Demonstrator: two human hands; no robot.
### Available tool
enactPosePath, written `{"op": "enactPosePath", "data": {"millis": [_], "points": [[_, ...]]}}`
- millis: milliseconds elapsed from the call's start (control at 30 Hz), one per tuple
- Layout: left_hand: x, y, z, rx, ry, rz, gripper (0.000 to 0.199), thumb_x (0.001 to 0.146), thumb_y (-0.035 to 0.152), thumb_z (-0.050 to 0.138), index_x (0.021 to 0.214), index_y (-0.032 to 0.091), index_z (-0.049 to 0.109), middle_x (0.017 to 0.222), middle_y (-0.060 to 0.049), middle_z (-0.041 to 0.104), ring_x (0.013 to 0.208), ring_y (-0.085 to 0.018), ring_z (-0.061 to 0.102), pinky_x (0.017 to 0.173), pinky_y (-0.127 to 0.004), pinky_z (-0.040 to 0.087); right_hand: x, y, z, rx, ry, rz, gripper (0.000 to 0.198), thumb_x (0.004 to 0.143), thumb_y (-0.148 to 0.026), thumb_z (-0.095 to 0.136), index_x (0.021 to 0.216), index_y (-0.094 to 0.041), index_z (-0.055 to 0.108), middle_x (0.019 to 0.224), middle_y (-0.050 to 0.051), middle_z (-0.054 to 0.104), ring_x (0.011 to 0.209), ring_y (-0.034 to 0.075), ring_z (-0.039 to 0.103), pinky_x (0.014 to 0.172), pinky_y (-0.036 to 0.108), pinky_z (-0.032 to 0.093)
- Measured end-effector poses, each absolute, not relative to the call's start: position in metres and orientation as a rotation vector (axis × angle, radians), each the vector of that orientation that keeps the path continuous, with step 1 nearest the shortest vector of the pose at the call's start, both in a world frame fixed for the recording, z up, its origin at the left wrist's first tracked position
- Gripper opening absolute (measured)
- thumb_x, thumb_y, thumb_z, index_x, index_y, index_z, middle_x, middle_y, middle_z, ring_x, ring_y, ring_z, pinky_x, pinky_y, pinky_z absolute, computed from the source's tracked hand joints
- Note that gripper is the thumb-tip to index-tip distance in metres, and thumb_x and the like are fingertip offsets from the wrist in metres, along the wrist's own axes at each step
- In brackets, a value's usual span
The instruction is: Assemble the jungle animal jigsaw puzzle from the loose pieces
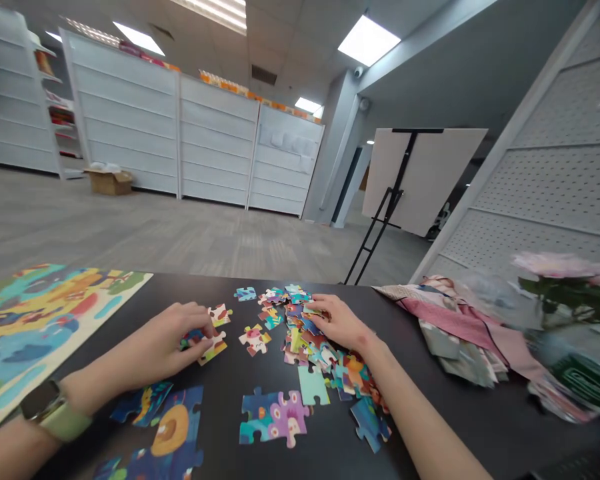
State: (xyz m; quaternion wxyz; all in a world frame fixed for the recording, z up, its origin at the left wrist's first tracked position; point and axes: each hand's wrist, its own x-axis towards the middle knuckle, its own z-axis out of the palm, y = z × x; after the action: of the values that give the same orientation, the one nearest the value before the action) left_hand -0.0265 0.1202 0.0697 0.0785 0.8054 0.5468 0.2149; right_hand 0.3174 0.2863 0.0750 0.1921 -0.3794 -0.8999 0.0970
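My left hand (177, 337), with a watch on its wrist, has its fingers curled and thumb bent around a puzzle piece (215, 348) low over the black table. Just beyond its fingertips lies another piece (221, 314). My right hand (341, 323) rests with loosely bent, parted fingers on a heap of colourful puzzle pieces (305, 337); its fingertips are partly hidden among them. Between the hands sits a pink-and-white piece (255, 339). Nearer me are joined pieces with a purple creature (286, 415) and a dark blue group with an orange shape (173, 430).
A colourful illustrated sheet (55, 327) covers the table's left side. To the right stand a wrapped bouquet (460, 327), pink flowers (555, 265) and a clear bottle with a green label (585, 377). Past the table are an easel (393, 193), white shelving (130, 120) and a cardboard box (109, 182).
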Motion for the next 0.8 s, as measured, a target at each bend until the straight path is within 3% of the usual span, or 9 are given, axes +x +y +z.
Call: {"op": "enactPosePath", "data": {"millis": [200, 333, 433, 667, 800], "points": [[-0.027, 0.121, 0.07, 2.393, 1.637, 0.635, 0.023, 0.101, 0.036, 0.048, 0.09, 0.025, 0.064, 0.093, -0.001, 0.066, 0.091, -0.022, 0.06, 0.084, -0.033, 0.037, 0.332, 0.289, 0.087, -1.184, -2.552, 0.234, 0.026, 0.078, -0.013, 0.06, 0.095, -0.019, 0.078, 0.11, 0.008, 0.077, 0.106, 0.026, 0.068, 0.097, 0.038, 0.049], [-0.028, 0.122, 0.07, 2.375, 1.654, 0.701, 0.022, 0.1, 0.032, 0.049, 0.087, 0.024, 0.065, 0.091, 0.0, 0.066, 0.088, -0.021, 0.06, 0.082, -0.034, 0.037, 0.318, 0.282, 0.085, -1.166, -2.539, 0.166, 0.029, 0.094, -0.026, 0.053, 0.111, -0.019, 0.075, 0.119, 0.009, 0.074, 0.112, 0.025, 0.064, 0.102, 0.039, 0.045], [-0.031, 0.121, 0.071, 2.371, 1.694, 0.79, 0.018, 0.097, 0.028, 0.051, 0.086, 0.022, 0.064, 0.089, -0.002, 0.066, 0.086, -0.022, 0.059, 0.08, -0.035, 0.037, 0.3, 0.273, 0.076, -1.106, -2.608, 0.182, 0.035, 0.094, -0.042, 0.059, 0.118, -0.022, 0.075, 0.127, 0.009, 0.073, 0.119, 0.028, 0.062, 0.105, 0.044, 0.044], [-0.046, 0.119, 0.08, 2.346, 1.715, 0.717, 0.007, 0.092, 0.025, 0.063, 0.091, 0.022, 0.069, 0.097, -0.003, 0.068, 0.095, -0.022, 0.061, 0.087, -0.034, 0.041, 0.291, 0.277, 0.068, -1.017, -2.634, 0.234, 0.023, 0.084, -0.034, 0.062, 0.097, -0.023, 0.078, 0.106, 0.009, 0.078, 0.106, 0.033, 0.068, 0.094, 0.051, 0.052], [-0.051, 0.12, 0.083, 2.306, 1.699, 0.735, 0.005, 0.09, 0.024, 0.066, 0.09, 0.021, 0.071, 0.094, -0.004, 0.067, 0.092, -0.023, 0.06, 0.085, -0.034, 0.043, 0.291, 0.273, 0.072, -0.896, -2.579, 0.225, 0.024, 0.083, -0.034, 0.06, 0.101, -0.025, 0.074, 0.112, 0.009, 0.076, 0.107, 0.032, 0.07, 0.094, 0.051, 0.055]]}}
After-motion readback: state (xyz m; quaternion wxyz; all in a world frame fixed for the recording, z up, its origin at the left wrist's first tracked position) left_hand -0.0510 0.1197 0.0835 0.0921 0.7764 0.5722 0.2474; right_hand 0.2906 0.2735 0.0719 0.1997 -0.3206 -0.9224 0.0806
